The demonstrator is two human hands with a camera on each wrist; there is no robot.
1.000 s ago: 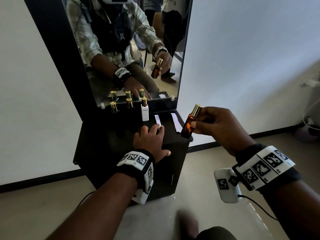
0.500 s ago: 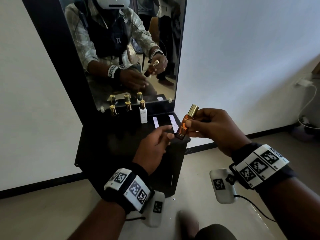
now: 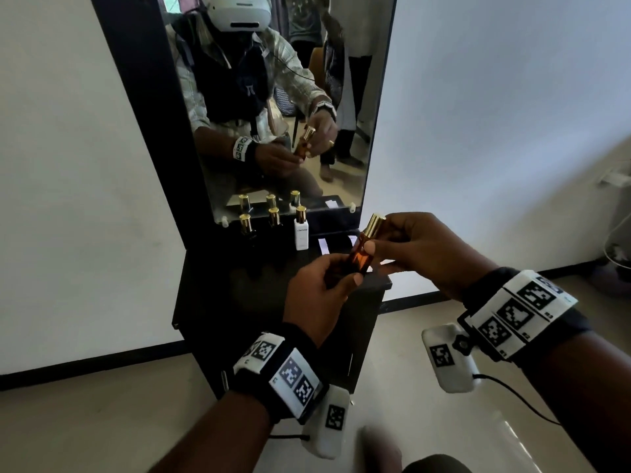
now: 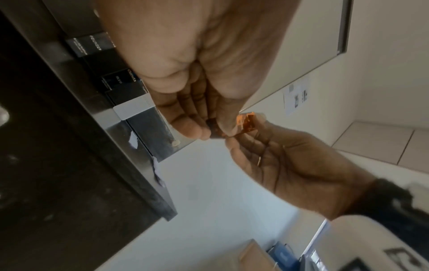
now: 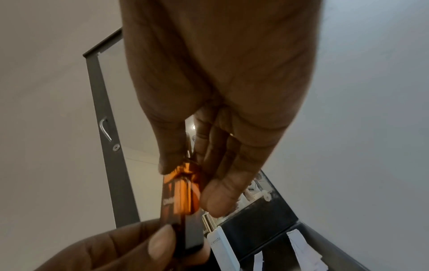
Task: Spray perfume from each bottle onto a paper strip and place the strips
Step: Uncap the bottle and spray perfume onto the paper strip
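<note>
An amber perfume bottle (image 3: 361, 257) with a gold cap (image 3: 374, 222) hangs tilted in the air above the cabinet's front right corner. My right hand (image 3: 384, 245) pinches its upper half, thumb across the glass. My left hand (image 3: 338, 278) grips its lower end from below. In the right wrist view the amber bottle (image 5: 183, 194) runs between my right fingers and my left thumb (image 5: 162, 242). In the left wrist view only the amber bottle's (image 4: 248, 122) lit end shows. Two white paper strips (image 3: 323, 245) (image 3: 351, 238) lie on the cabinet top behind the hands.
A white perfume bottle (image 3: 301, 233) and two dark gold-capped bottles (image 3: 246, 227) (image 3: 274, 218) stand along the mirror's (image 3: 290, 97) foot. The black cabinet (image 3: 239, 285) is narrow, with pale walls either side and floor below. A foot (image 3: 382, 448) shows at the bottom.
My left hand left the paper strip on the cabinet top, rose toward the right hand and took hold of the bottle's lower end. The right hand kept the bottle, drifting slightly left.
</note>
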